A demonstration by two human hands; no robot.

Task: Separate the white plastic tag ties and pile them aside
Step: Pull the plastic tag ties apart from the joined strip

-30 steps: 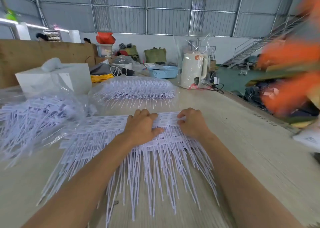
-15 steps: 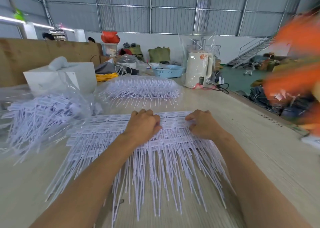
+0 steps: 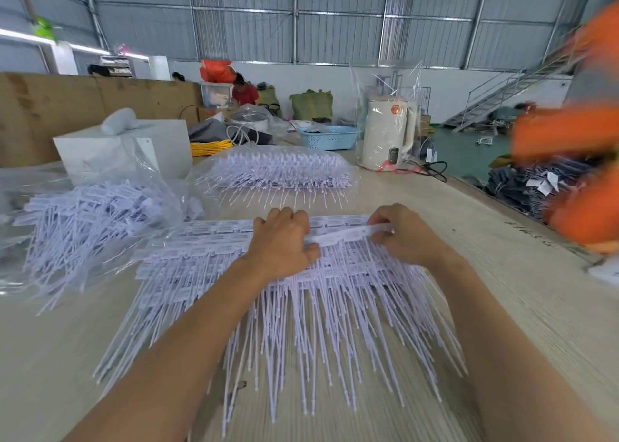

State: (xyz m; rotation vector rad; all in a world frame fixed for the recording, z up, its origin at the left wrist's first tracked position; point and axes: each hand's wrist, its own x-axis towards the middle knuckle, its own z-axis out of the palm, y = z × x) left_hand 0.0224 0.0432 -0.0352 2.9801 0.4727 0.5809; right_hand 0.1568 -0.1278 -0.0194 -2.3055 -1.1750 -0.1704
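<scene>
A broad sheet of white plastic tag ties point(image 3: 301, 294) is spread flat on the pale wooden tabletop point(image 3: 522, 301), tag heads in rows at the far side, thin tails fanned toward the near edge.

Left hand point(image 3: 284, 244) is pressed knuckles-up on the tag heads near the sheet's middle, fingers curled; its grip appears closed on the left end of a strip of tags point(image 3: 348, 235), though the fingertips are hidden under the hand.

Right hand point(image 3: 405, 232) is set just right of it, thumb and fingers pinched on the strip's right end. The strip is raised slightly off the sheet and runs between the two hands, tilted up toward the right.

To the left, a loose pile of separated ties point(image 3: 90, 220) is seen lying partly under and within crumpled clear plastic wrap point(image 3: 157, 187). Beyond the hands, a bagged bundle of ties point(image 3: 274, 170) rests on the tabletop, well apart from the sheet.

Farther back: a white box point(image 3: 124, 150), a blue basket point(image 3: 330, 138), a white electric kettle point(image 3: 388, 135) wrapped in clear plastic. An orange blur point(image 3: 576, 133) is noted at the right edge; its identity cannot be told.
</scene>
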